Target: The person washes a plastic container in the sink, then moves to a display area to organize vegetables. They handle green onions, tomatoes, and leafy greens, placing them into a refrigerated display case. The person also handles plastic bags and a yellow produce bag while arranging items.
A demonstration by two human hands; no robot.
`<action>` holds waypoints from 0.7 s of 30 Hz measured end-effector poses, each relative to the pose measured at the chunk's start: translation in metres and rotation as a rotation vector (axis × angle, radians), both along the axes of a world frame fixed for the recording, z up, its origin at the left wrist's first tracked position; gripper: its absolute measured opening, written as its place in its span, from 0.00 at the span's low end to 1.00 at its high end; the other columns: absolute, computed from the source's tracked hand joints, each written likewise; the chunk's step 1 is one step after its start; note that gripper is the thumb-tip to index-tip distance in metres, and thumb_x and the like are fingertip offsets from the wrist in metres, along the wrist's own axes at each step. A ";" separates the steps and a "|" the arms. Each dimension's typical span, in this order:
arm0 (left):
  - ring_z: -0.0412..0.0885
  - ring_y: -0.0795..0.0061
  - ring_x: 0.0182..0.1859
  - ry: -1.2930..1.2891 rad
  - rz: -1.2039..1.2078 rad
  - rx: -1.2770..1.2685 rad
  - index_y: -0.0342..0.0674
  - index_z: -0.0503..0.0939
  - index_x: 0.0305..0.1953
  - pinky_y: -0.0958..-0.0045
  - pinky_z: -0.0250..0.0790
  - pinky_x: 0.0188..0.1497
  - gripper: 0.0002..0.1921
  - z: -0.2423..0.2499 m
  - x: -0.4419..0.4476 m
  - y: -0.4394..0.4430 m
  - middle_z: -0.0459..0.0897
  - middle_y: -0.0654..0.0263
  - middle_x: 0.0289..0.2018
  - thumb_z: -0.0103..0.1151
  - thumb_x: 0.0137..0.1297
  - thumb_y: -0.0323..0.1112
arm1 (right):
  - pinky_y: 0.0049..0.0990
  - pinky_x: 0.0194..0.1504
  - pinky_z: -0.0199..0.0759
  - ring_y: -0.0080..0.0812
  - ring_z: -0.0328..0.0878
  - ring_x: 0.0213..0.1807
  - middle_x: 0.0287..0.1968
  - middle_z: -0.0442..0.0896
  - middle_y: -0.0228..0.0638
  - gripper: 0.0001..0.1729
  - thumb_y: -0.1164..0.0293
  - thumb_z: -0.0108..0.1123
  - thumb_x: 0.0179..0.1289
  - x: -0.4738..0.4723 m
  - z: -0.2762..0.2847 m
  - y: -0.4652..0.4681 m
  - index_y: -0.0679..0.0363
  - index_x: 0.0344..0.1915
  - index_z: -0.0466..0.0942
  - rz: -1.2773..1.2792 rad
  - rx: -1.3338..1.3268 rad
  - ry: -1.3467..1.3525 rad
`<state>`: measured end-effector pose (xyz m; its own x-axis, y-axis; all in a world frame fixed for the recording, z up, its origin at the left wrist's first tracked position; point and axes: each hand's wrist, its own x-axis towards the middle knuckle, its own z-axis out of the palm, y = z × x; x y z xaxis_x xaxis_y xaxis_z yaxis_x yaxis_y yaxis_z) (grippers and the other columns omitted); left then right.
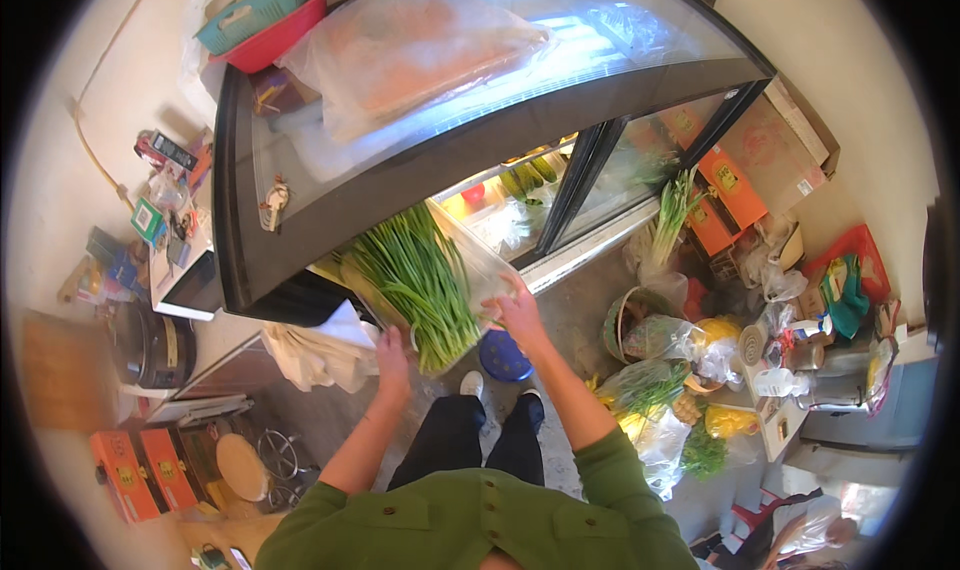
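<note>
A shallow tray [454,354] full of long green leafy stalks [416,277], which look like garlic chives, juts out of a glass refrigerated display case [450,146]. My left hand [393,356] grips the tray's near left edge. On the opposite side, my right hand [516,316] has hold of the tray's right edge near the corner, fingers partly spread over it. The tray's far end is hidden under the case's dark top frame. Inside the lit case, right of the tray, lie green cucumbers [529,180] and a red round item [473,192].
A blue stool [505,356] stands on the floor beyond my feet. Bagged vegetables [652,386] and a basket [634,322] crowd the right. Spring onions [673,213] lean by the case's sliding door. Cloth-like bags [319,352] hang at left. A person [814,525] is at lower right.
</note>
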<state>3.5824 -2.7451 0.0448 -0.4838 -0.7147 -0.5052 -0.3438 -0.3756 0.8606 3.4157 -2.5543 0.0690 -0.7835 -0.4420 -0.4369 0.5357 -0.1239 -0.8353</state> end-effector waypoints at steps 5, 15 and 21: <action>0.74 0.69 0.58 0.354 0.219 0.026 0.33 0.70 0.62 0.69 0.65 0.62 0.26 -0.037 -0.028 -0.041 0.75 0.61 0.60 0.46 0.78 0.51 | 0.31 0.29 0.80 0.28 0.78 0.29 0.37 0.83 0.41 0.31 0.72 0.51 0.63 -0.040 -0.005 -0.060 0.54 0.67 0.62 0.097 0.018 0.027; 0.56 0.60 0.73 0.451 0.356 0.266 0.35 0.49 0.73 0.50 0.57 0.70 0.38 -0.006 -0.059 -0.051 0.60 0.53 0.70 0.45 0.76 0.57 | 0.32 0.32 0.79 0.29 0.79 0.38 0.42 0.78 0.38 0.32 0.74 0.53 0.67 -0.086 -0.099 -0.224 0.42 0.68 0.58 -0.013 0.214 0.214; 0.63 0.59 0.67 0.525 0.215 0.483 0.34 0.51 0.70 0.50 0.59 0.68 0.34 -0.039 -0.103 -0.074 0.61 0.51 0.65 0.45 0.77 0.53 | 0.41 0.45 0.75 0.45 0.80 0.46 0.49 0.77 0.55 0.39 0.65 0.63 0.64 -0.101 -0.130 -0.301 0.56 0.67 0.50 0.111 0.256 0.338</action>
<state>3.4791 -2.8195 0.0054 -0.6223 -0.5779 -0.5279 0.1910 -0.7662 0.6136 3.3150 -2.8553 -0.0614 -0.8554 -0.4421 -0.2700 0.2249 0.1526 -0.9624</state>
